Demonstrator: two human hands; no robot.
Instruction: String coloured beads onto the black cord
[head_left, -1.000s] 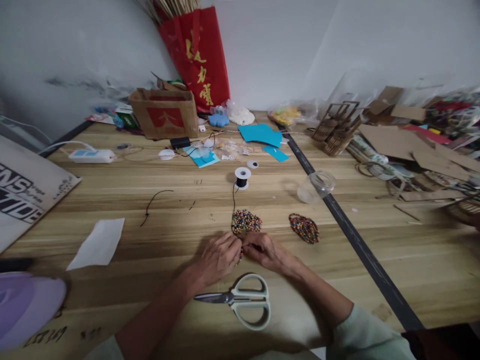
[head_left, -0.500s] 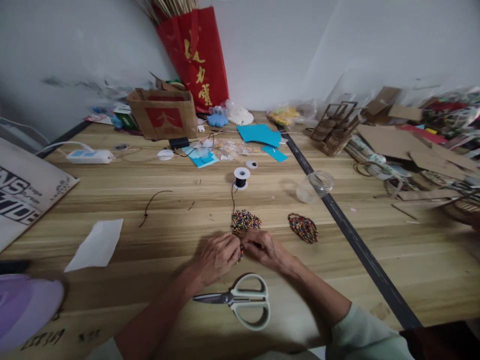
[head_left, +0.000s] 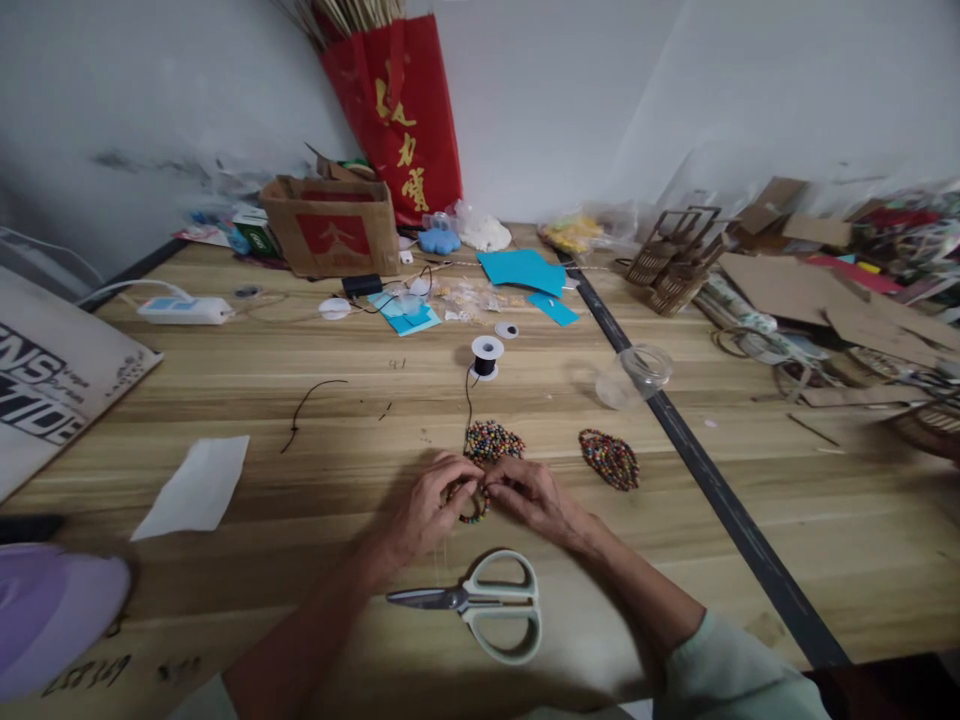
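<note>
A small loop of colourful beads (head_left: 474,518) hangs between my two hands, low over the table. My left hand (head_left: 439,497) pinches its upper left part. Thumb and fingers of my right hand (head_left: 529,492) are pressed together at the top of the loop, where black cord ends seem to meet; the fingertips hide the detail. Just behind the hands lies a heap of beads (head_left: 495,440), with cord running from it to a spool of black cord (head_left: 486,358). A bundle of beaded strands (head_left: 609,459) lies to the right. Scissors (head_left: 499,605) rest in front of my hands.
White paper (head_left: 196,487) and a short black cord (head_left: 295,412) lie left. A clear round container (head_left: 645,370) sits on the dark strip (head_left: 720,490) at right. Blue sheets (head_left: 521,270), a cardboard box (head_left: 334,230) and small woven baskets (head_left: 671,260) stand or lie further back.
The bead loop shows more openly below my fingers now. My left hand has tilted and its fingers have parted from the table side slightly; the view has shifted a little.
</note>
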